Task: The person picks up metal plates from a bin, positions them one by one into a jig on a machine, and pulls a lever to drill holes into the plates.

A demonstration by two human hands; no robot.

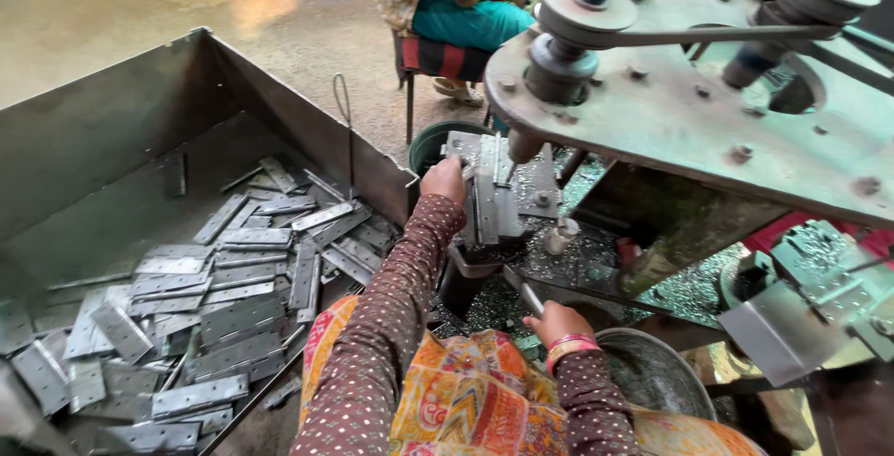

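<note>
A: Risk first. What could have gone wrong here?

B: The left hand (443, 179) sat right at the metal hinge plate (488, 197) under the drill spindle (522, 146). The fingers were close to the bit, so a slip of the plate or a snag could likely have pulled them in. The open belt and pulleys (585, 4) overhead were unguarded, so the loose sleeve or cloth might have caught there, judging by how near they hung.

A: Anything underfoot or on the bed?

B: Metal swarf (684, 290) lay all over the machine bed. Cuts to bare skin looked possible.

A: Left hand pose and state?

B: The arm was stretched forward and up, sleeve to the wrist. The hand was closed on the left edge of the hinge plate, pressing it upright against the jig block (535, 186). The thumb side was hidden, so the exact grip could not be told.

A: Right hand?

B: The right hand (557, 319) was low and near the body, with bangles at the wrist. It was curled around a thin metal lever handle (531, 299), which slanted up to the left. It looked grasped, not merely touched.

A: Where were the other plates?

B: They were heaped loosely in the big steel bin (279, 93) to the left, well apart from the drill. A round metal bowl (656, 372) sat just beside the right wrist. Another person's lap and foot showed on a stool further back, away from the hands.
</note>
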